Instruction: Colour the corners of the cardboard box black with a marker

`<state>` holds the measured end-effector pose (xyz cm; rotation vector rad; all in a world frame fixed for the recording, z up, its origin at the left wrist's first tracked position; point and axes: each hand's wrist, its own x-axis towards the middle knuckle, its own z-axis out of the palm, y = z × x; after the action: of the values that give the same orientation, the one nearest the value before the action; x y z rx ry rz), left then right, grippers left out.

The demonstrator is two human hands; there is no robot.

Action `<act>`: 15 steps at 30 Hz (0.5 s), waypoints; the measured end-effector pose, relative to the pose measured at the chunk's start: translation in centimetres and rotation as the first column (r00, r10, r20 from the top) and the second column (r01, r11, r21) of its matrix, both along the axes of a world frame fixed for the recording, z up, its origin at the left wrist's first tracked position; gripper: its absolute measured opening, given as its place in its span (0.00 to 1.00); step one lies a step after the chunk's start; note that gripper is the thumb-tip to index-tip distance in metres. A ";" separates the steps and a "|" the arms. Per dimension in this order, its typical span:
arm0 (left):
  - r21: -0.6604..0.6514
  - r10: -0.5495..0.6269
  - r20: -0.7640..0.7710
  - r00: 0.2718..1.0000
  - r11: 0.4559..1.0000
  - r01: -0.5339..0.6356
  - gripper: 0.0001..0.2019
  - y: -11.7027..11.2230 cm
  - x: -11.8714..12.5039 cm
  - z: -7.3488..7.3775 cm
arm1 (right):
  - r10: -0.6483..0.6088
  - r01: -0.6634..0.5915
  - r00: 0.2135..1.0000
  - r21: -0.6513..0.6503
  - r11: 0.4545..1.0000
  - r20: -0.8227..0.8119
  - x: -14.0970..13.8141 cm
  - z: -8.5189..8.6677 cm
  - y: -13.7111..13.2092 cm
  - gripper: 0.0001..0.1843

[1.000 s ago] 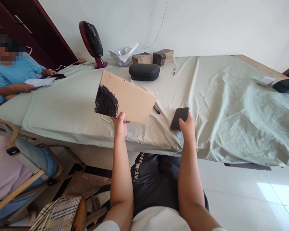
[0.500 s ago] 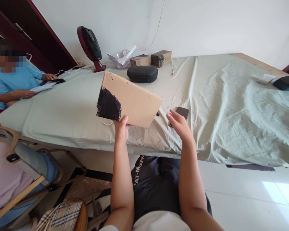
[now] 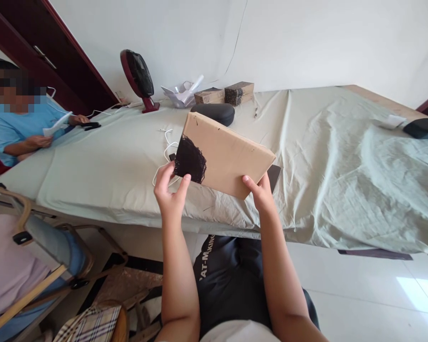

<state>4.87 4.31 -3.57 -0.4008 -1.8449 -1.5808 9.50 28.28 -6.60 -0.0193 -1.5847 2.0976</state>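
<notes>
A flat brown cardboard box [image 3: 231, 156] with a black scribbled patch at its left end is held up, tilted, over the cloth-covered table. My right hand [image 3: 262, 190] grips its lower right corner, thumb on the front face and fingers behind. At the lower left corner, my left hand [image 3: 171, 185] has thumb and fingers spread apart, close to the black patch; whether its thumb touches the box I cannot tell. Behind the right end of the box lies a dark phone [image 3: 277, 179], partly covered. A white cable [image 3: 159, 175] shows behind the left end.
A black oval case [image 3: 221, 114] lies behind the box, with two small cartons [image 3: 239, 92], a clear plastic bag [image 3: 181, 96] and a dark red fan [image 3: 139, 78] farther back. At left, a person [image 3: 24, 128] in blue holds paper. A chair [image 3: 53, 232] stands near the left front.
The box has moved right. My right hand has closed on its right corner, while my left hand has loosened from the bottom edge and shifted to the left corner.
</notes>
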 end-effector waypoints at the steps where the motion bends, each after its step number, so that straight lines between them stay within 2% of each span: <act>1: -0.037 0.017 -0.019 1.000 0.999 -0.017 0.21 -0.5 0.0 0.1 | -0.007 0.007 1.000 0.023 1.000 -0.006 0.0 0.0 0.3 0.37; 3: -0.063 0.005 -0.002 1.000 0.998 -0.005 0.17 -1.3 0.1 0.1 | -0.015 0.016 1.000 0.060 0.998 -0.013 0.1 0.0 0.6 0.37; 8: 0.036 -0.057 0.212 0.976 0.998 0.051 0.23 -1.7 0.4 -0.2 | -0.019 0.026 0.997 0.102 0.994 -0.074 -0.4 0.1 1.2 0.37; 11: 0.008 -0.116 0.305 0.945 0.993 0.119 0.22 -1.9 0.5 -0.2 | 0.027 -0.017 0.996 0.118 0.993 -0.085 -0.7 0.0 1.4 0.41; 13: 0.012 -0.158 0.333 0.929 0.986 0.164 0.27 -2.2 0.4 -0.4 | 0.060 -0.046 0.994 0.150 0.988 -0.090 -0.6 0.1 1.4 0.41; 15: 0.086 -0.219 0.360 0.907 0.976 0.202 0.34 -2.4 0.1 -0.8 | 0.086 -0.065 0.991 0.191 0.979 -0.102 -0.4 0.3 1.4 0.43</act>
<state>4.98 1.94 -4.41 -0.3048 -2.0938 -1.9510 9.12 29.71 -6.26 0.2209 -1.7333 1.9601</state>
